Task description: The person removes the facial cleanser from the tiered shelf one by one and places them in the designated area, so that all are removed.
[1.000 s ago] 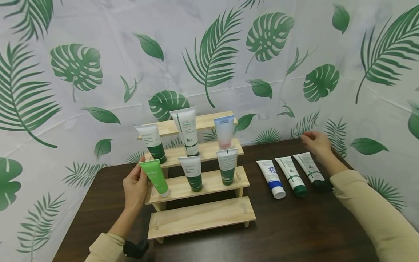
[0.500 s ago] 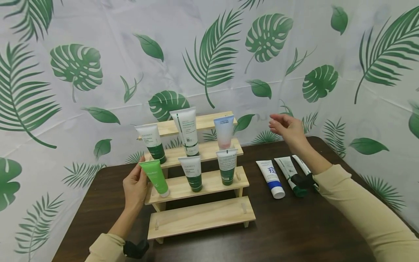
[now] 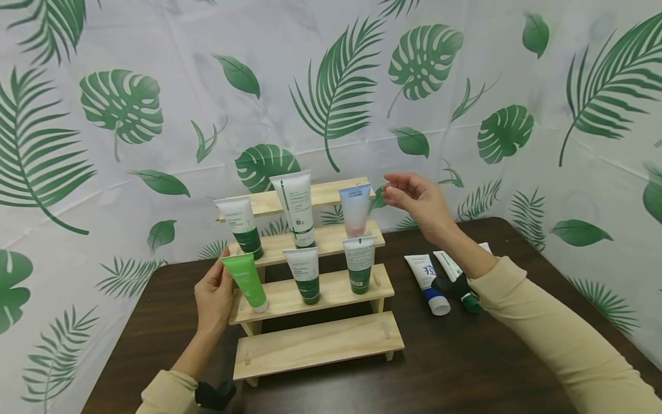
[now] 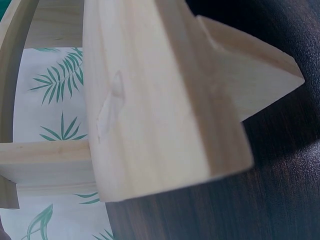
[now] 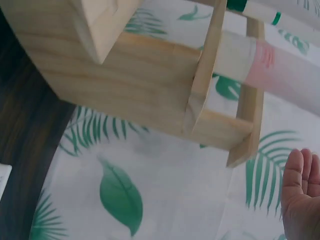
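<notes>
My left hand (image 3: pixel 214 296) is at the left side of a stepped wooden display stand (image 3: pixel 318 348), gripping its edge beside a green tube (image 3: pixel 245 282). My right hand (image 3: pixel 421 207) is in the air just right of a blue-and-pink tube (image 3: pixel 355 210), fingers loosely bent, nothing held. In the right wrist view, the fingers (image 5: pixel 295 172) appear apart from that tube. A tall white tube (image 3: pixel 295 207) and a white-and-green tube (image 3: pixel 240 224) share its shelf. Lower down stand another white-and-green tube (image 3: pixel 304 276) and one with printed text (image 3: pixel 359 264).
Right of the stand, a white-and-blue tube (image 3: pixel 426 279) and white-and-green tubes (image 3: pixel 449 264) lie on the dark table (image 3: pixel 465 362), partly hidden by my right wrist. A leaf-patterned cloth (image 3: pixel 181 115) hangs behind. The lowest shelf shows bare wood.
My right hand has moved left from above the lying tubes to beside the blue-and-pink tube. My left hand stays at the stand's side.
</notes>
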A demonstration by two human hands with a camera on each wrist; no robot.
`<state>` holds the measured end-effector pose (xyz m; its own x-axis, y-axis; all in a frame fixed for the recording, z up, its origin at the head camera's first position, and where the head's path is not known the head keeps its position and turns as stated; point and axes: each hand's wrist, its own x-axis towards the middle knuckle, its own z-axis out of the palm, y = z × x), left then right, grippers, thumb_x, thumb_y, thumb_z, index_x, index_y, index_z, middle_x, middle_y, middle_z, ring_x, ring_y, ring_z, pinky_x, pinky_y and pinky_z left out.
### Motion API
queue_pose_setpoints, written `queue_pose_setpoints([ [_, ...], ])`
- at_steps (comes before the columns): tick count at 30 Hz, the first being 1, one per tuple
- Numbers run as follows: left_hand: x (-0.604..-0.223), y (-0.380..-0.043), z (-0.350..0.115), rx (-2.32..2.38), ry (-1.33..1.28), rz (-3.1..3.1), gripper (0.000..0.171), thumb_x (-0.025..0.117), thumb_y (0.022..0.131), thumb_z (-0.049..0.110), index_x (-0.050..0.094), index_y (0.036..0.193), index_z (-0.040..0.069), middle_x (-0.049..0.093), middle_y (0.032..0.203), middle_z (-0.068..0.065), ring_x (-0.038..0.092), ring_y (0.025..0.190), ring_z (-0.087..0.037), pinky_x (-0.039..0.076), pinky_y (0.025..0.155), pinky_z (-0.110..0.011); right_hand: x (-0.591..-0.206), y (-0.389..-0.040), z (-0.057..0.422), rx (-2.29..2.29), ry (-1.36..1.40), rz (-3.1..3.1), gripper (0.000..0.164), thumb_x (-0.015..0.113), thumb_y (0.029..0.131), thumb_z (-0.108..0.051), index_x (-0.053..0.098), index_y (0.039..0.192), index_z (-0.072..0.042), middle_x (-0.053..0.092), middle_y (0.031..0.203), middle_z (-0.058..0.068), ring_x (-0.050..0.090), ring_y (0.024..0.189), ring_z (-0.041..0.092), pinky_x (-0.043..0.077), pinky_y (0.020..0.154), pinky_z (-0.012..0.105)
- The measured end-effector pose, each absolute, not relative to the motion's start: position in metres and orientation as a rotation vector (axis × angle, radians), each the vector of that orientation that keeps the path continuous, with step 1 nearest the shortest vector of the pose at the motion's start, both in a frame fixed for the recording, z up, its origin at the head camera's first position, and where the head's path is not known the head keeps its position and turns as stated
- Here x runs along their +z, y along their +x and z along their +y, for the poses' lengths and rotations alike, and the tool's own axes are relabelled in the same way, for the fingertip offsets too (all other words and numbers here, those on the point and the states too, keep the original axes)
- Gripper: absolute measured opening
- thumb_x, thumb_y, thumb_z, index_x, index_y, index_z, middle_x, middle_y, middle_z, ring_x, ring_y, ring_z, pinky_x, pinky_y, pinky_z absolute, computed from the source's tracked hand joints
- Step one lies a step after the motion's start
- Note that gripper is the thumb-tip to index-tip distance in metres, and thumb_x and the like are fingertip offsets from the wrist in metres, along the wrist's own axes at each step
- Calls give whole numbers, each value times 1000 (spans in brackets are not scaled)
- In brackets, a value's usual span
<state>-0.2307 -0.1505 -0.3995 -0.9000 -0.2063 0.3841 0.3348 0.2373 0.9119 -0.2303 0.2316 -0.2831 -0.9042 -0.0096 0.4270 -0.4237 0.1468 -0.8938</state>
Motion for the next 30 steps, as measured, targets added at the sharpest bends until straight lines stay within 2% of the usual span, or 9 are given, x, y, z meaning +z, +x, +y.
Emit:
queue_pose_setpoints([
  [9,-399,-230,-151,-1698,-123,-2088,43,53,97,20,48,134,-1,49,138,-9,44,130,-14,40,91,-5,-285,-235,217,1827,436,-2137,41,62,91,-9,51,127,7,62,101,-1,59,92,8,52,83,19],
  [15,-399,-230,-151,-1686,-133,-2080,42,53,97,19,49,134,0,50,138,-9,46,127,-7,40,90,-5,-286,-235,208,1842,441,-2164,42,63,90,-6,52,128,5,61,99,-6,58,93,10,51,82,18],
  [22,-400,-229,-150,-1696,-139,-2068,40,54,97,18,50,133,2,50,137,-7,46,127,-10,42,88,-5,-288,-235,202,1860,412,-2188,43,64,89,-7,52,130,2,61,98,-6,57,89,9,50,80,17],
  [30,-400,-229,-150,-1709,-132,-2060,41,54,97,18,49,133,-1,49,138,-9,46,128,-10,40,91,-5,-291,-237,198,1832,414,-2210,36,63,89,-5,54,123,6,61,94,-5,57,85,9,50,79,18],
])
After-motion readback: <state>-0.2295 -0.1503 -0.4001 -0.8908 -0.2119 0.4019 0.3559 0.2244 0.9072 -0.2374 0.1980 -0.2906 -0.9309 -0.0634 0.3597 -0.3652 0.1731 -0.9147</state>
